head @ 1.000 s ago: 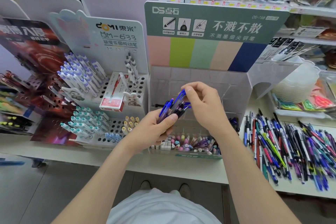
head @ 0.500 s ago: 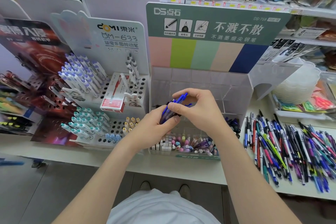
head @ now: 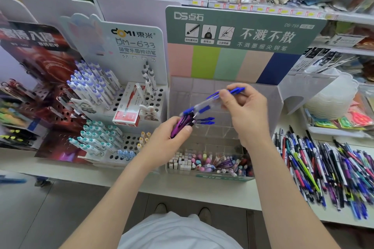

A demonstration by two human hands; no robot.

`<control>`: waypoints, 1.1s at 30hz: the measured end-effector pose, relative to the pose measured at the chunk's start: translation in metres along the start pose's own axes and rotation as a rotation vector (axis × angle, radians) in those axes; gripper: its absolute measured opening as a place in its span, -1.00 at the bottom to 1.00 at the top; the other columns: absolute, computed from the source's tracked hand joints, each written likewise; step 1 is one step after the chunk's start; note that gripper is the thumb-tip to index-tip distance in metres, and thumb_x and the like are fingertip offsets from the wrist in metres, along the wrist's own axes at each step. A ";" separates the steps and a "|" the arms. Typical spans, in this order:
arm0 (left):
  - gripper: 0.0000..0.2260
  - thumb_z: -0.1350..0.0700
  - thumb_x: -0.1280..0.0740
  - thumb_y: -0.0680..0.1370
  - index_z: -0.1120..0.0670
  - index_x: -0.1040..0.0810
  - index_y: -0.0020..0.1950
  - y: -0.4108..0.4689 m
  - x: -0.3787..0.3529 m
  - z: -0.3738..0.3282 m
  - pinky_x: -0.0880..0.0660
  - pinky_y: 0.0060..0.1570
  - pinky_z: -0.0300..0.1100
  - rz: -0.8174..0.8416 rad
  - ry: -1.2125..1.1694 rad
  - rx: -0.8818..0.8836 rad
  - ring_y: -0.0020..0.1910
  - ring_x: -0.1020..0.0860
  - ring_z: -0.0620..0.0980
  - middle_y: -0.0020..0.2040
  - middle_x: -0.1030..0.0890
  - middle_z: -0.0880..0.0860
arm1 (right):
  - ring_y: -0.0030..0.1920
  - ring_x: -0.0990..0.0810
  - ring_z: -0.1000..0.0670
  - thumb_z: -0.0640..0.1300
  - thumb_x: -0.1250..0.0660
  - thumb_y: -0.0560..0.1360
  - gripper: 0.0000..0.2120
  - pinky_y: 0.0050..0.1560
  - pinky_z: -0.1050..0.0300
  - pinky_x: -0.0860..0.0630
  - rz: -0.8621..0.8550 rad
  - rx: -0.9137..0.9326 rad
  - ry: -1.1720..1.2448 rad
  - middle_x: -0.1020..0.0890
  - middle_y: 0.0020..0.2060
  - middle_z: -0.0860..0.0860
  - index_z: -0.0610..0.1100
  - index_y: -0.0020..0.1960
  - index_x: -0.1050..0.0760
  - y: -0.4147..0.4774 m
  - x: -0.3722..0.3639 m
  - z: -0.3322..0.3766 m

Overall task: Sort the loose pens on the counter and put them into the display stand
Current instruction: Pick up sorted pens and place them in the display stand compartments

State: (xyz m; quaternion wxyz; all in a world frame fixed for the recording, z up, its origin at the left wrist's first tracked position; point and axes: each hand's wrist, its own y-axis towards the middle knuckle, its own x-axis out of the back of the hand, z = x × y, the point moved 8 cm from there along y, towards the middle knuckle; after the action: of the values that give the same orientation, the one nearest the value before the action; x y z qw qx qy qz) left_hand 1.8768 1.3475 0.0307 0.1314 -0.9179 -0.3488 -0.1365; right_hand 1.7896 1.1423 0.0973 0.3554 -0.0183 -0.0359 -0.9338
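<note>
The left hand (head: 170, 143) grips a bundle of purple and blue pens (head: 185, 121). The right hand (head: 245, 111) pinches one blue clear-barrelled pen (head: 214, 98) above the clear acrylic display stand (head: 269, 95)

This is a stationery shop. Branded cardboard display stands stand side by side along a white worktop (head: 121, 178): a white one printed "DM-633" (head: 129, 46) holding rows of capped pens in punched holes, a dark red one (head: 36, 62) at far left, and a green-headed one marked "DS-758" (head: 238, 28) with pastel colour bands above a clear divided bin (head: 222, 107). A sealed red-and-white box of pens (head: 127, 111) leans in the white stand. A large heap of loose pens (head: 327, 170) lies on the worktop at right. Behind, shelves carry packaged goods with yellow price tags (head: 251, 8) along the shelf edge.
</note>
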 end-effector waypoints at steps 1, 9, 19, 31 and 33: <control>-0.85 -0.04 -0.29 0.73 0.01 -0.55 0.09 0.000 0.002 0.001 -0.36 -0.27 -0.15 -0.022 -0.020 0.005 -0.34 -0.37 -0.10 -0.33 -0.40 -0.17 | -0.11 -0.78 -0.07 -0.22 -0.50 0.60 -0.92 -0.02 -0.05 -0.72 -0.101 0.042 0.038 -0.77 -0.13 -0.07 -0.12 0.04 -0.61 -0.001 0.011 0.004; -0.93 0.21 -0.21 0.70 0.09 -0.47 0.10 -0.002 0.009 0.012 -0.23 -0.45 -0.21 -0.143 -0.261 0.087 -0.41 -0.26 -0.07 -0.26 -0.39 0.01 | -0.12 -0.74 0.09 -0.22 -0.54 0.56 -0.86 -0.02 0.12 -0.68 -0.190 0.354 -0.277 -0.73 -0.14 0.07 -0.13 0.10 -0.64 -0.019 0.004 -0.002; -0.84 0.14 -0.18 0.74 -0.07 -0.52 0.16 0.000 0.001 0.015 -0.08 -0.33 -0.01 -0.050 -0.465 0.157 -0.39 -0.26 -0.02 -0.15 -0.50 0.07 | 0.20 -0.43 -0.03 -0.01 -0.32 0.70 -0.84 0.13 -0.03 -0.34 -0.018 0.341 -0.675 -0.68 0.05 0.11 -0.01 0.16 -0.66 -0.025 -0.032 -0.060; -0.80 0.11 -0.21 0.77 0.01 -0.54 0.36 0.001 -0.009 0.000 -0.28 -0.40 -0.13 0.038 -0.485 0.101 -0.33 -0.39 -0.02 -0.06 -0.62 0.07 | 0.13 -0.51 0.07 -0.05 -0.30 0.71 -0.74 0.20 0.11 -0.47 -0.013 0.239 -0.526 -0.60 0.13 0.04 -0.03 0.36 -0.61 -0.024 -0.024 -0.031; -0.77 0.10 -0.22 0.77 -0.01 -0.55 0.40 0.001 -0.012 -0.006 -0.27 -0.37 -0.09 0.091 -0.485 0.086 -0.32 -0.39 -0.01 -0.05 -0.62 0.09 | 0.00 -0.62 0.13 -0.01 -0.34 0.69 -0.72 0.05 0.22 -0.54 0.156 0.166 -0.329 -0.67 0.01 0.10 -0.01 0.39 -0.58 -0.027 -0.038 -0.017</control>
State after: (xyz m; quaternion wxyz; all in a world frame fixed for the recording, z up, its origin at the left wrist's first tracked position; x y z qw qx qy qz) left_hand 1.8674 1.3377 0.0317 0.0889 -0.9321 -0.3338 0.1087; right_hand 1.8002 1.1864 0.0767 0.4164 -0.1440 -0.1690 -0.8817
